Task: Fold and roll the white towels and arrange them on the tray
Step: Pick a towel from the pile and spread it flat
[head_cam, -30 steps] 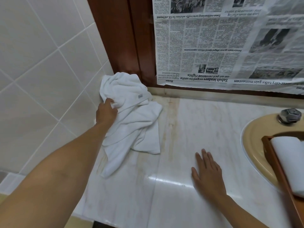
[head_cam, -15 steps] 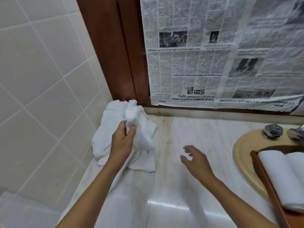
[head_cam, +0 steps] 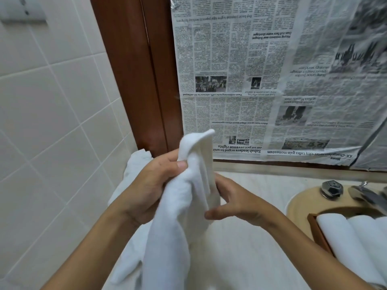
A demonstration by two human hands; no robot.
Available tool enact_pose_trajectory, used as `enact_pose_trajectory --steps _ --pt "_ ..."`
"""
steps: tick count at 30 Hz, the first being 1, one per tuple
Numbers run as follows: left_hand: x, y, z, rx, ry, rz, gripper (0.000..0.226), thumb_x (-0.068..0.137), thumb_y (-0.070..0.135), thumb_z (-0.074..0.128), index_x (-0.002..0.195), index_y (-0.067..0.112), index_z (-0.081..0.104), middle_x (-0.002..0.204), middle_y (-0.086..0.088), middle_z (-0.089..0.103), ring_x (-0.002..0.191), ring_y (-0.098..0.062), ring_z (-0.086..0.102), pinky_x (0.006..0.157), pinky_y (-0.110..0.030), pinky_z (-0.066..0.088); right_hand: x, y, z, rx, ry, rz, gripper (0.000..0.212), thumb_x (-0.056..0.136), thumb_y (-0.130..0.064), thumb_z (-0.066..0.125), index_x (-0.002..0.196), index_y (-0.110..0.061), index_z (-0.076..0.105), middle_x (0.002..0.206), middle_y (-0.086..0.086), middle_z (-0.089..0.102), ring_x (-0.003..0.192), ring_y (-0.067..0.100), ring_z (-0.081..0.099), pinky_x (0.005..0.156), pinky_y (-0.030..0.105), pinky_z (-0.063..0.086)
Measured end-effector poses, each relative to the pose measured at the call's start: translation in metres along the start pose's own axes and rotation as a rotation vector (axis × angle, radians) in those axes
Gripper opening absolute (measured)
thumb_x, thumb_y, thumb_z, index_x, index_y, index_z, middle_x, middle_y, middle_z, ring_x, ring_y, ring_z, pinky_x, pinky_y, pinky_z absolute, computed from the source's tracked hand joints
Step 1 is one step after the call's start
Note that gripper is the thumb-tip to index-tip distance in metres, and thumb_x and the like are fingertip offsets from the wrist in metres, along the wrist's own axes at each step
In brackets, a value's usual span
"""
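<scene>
Our left hand (head_cam: 150, 185) curls around the white towel (head_cam: 180, 210) near its top, thumb pressed into the cloth, and holds it up off the counter (head_cam: 251, 252). Our right hand (head_cam: 238, 203) meets it from the other side in a loose pinch, with the fingers tucked behind the fold and the thumb reaching across the front. The towel hangs down between our forearms. Behind the left hand, a crumpled towel (head_cam: 134, 170) lies against the tiled wall. Right of the right hand, the wooden tray (head_cam: 319, 235) sits over the sink (head_cam: 301, 204), carrying rolled towels (head_cam: 345, 243).
</scene>
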State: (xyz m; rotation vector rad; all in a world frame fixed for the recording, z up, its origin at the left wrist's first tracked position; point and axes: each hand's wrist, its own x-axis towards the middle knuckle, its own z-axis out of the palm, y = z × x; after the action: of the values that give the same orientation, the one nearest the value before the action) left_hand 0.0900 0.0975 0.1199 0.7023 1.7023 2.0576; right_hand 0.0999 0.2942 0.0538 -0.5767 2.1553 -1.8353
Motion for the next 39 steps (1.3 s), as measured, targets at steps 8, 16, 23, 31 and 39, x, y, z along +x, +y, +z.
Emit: enact_pose_trajectory --steps 8,16,23,31,39 --pt "-0.01 0.0 -0.017 -0.082 0.258 -0.116 0.038 0.06 0.026 0.069 0.09 0.003 0.06 0.085 -0.012 0.047 0.078 -0.026 0.049 0.072 -0.036 0.043 -0.025 0.037 0.005 0.087 0.002 0.229 0.036 0.07 -0.012 0.074 0.105 -0.012 0.069 0.104 0.004 0.073 0.097 0.018 0.068 0.083 0.026 0.052" --pt "0.0 -0.034 -0.056 -0.105 0.574 -0.3 0.016 0.096 0.022 0.053 0.097 0.012 0.066 0.082 -0.003 0.073 0.073 -0.015 0.069 0.067 -0.032 0.048 -0.068 0.017 -0.041 0.362 -0.016 0.201 0.057 0.067 -0.008 0.072 0.12 0.009 0.058 0.106 0.029 0.064 0.088 0.031 0.065 0.069 0.032 0.054" --pt "0.005 -0.087 -0.097 0.423 0.386 -0.551 0.026 0.088 0.028 0.061 0.091 0.003 0.068 0.096 -0.013 0.071 0.085 -0.025 0.062 0.079 -0.036 0.045 -0.096 0.085 0.004 -0.19 -0.024 0.722 0.013 0.067 -0.02 0.051 0.078 -0.018 0.057 0.084 -0.004 0.059 0.079 0.011 0.054 0.069 0.026 0.037" --pt "0.069 -0.06 -0.093 0.844 0.168 -0.397 0.017 0.097 0.027 0.058 0.088 0.021 0.071 0.081 0.008 0.071 0.076 -0.008 0.064 0.064 -0.02 0.046 -0.109 0.043 -0.018 0.664 0.212 0.5 0.041 0.067 -0.017 0.073 0.103 0.003 0.073 0.103 0.021 0.07 0.095 0.033 0.068 0.083 0.037 0.053" --pt "0.123 -0.198 -0.05 1.114 0.305 -0.268 0.046 0.093 0.032 0.057 0.139 0.026 0.047 0.138 -0.002 0.051 0.128 -0.027 0.046 0.103 -0.046 0.038 -0.101 0.177 -0.027 0.414 1.025 0.847 0.027 0.079 -0.011 0.056 0.097 0.008 0.065 0.09 0.018 0.066 0.083 0.033 0.063 0.078 0.039 0.051"
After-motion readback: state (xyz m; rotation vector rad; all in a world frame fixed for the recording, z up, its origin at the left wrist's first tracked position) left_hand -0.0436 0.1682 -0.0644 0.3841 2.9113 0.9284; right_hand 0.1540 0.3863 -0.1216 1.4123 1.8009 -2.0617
